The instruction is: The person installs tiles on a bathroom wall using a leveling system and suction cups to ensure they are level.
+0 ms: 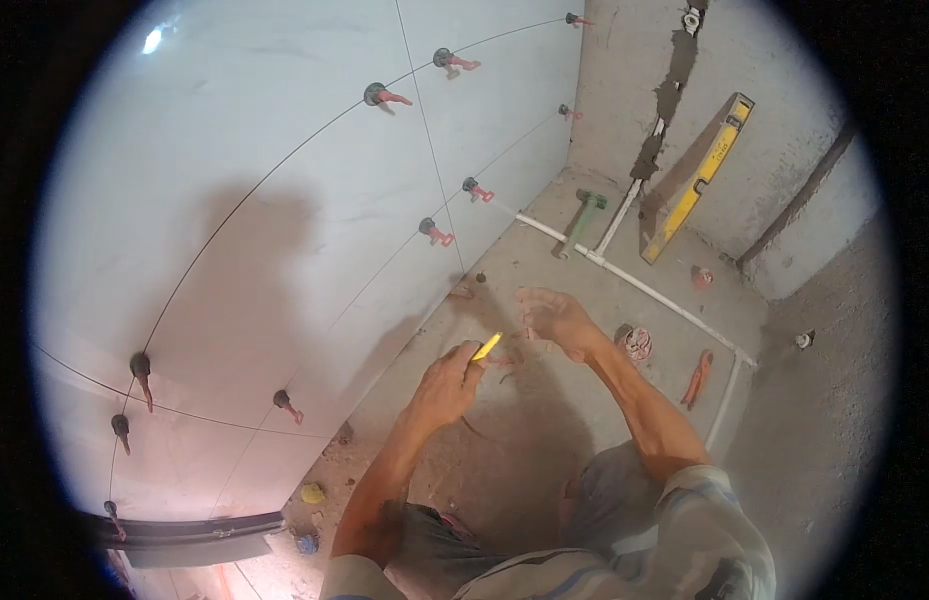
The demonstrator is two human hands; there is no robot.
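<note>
My left hand (447, 386) is closed around a small yellow object (489, 346), whose end points up and to the right. To its right, my right hand (557, 322) is raised over the floor with its fingers bent; anything between its fingertips is too small to make out. The two hands are apart. Beside them on the left stands a wall of large pale tiles (315, 130), with black and red clips (435, 232) set along the joints.
White pipes (665, 298) cross the floor, with a green tool (585, 222) against them. A yellow level (700, 185) leans on the back wall. A round container (637, 343) and red-handled pliers (699, 380) lie to the right. A yellow lump (313, 493) sits lower left.
</note>
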